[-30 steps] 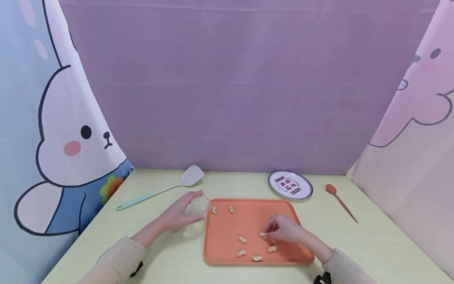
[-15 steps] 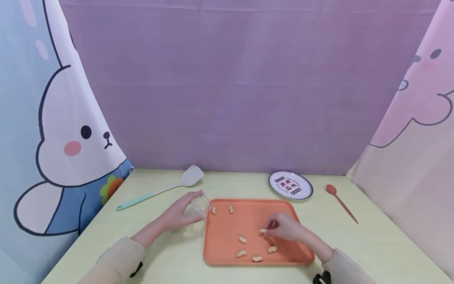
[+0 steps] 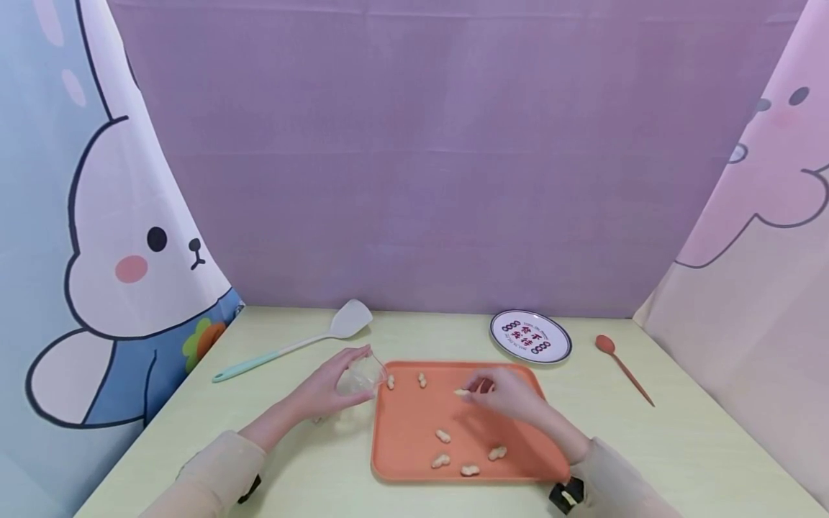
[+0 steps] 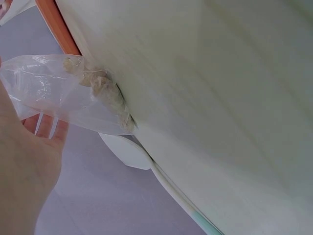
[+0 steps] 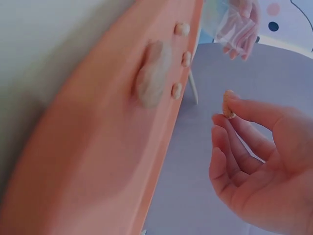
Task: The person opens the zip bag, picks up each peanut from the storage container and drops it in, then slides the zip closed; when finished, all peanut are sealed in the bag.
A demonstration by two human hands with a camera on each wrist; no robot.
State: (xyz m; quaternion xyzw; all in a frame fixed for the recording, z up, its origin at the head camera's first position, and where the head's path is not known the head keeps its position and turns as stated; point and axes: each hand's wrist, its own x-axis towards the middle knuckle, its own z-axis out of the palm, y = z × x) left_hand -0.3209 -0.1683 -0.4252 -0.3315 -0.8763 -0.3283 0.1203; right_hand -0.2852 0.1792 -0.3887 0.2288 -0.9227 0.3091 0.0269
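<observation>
My left hand [image 3: 333,385] holds a clear plastic bag [image 3: 359,375] by its mouth, thumb and fingers spread around it, at the left side of the orange tray [image 3: 408,410]. In the left wrist view several peanuts [image 4: 105,88] lie in the bottom of the bag. My right hand [image 3: 508,394] pinches a peanut [image 5: 226,104] between thumb and fingertips, raised over the tray. More unshelled peanuts lie on the tray: one at the far left corner [image 3: 391,382], another beside it [image 3: 422,380], and several near the front edge, including one at the front middle [image 3: 469,470].
Behind the bag, a white spatula [image 3: 350,321] with a mint handle lies on the table. A white plate [image 3: 531,337] with red characters stands behind the tray. To the right is a reddish spoon [image 3: 605,344]. A purple cloth [image 3: 414,180] hangs at the back.
My right hand has lifted the peanut from the tray and moved it back and left, toward the bag. The left hand and bag have stayed in place.
</observation>
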